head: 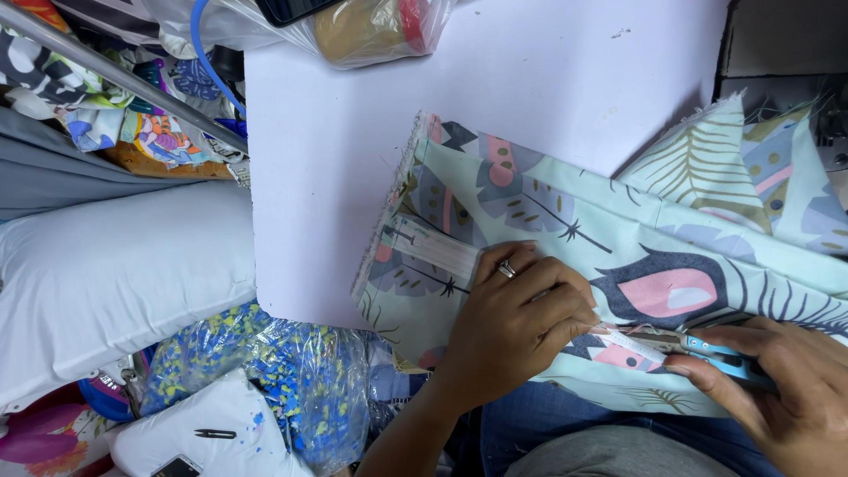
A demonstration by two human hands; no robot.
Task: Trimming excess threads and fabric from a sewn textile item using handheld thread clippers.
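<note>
Fingers of the left hand (517, 327) are spread flat, pressing down the printed mint fabric (618, 238) on the white table (353, 159), right over a white elastic strip (437, 249) near the frayed edge. Right hand (786, 389) is curled around small blue snips (720, 358), tips at the cloth's folded hem. That cotton looks thin, floppy and light, so I reckon it slides unless pinned; best held flat close to the hem.
</note>
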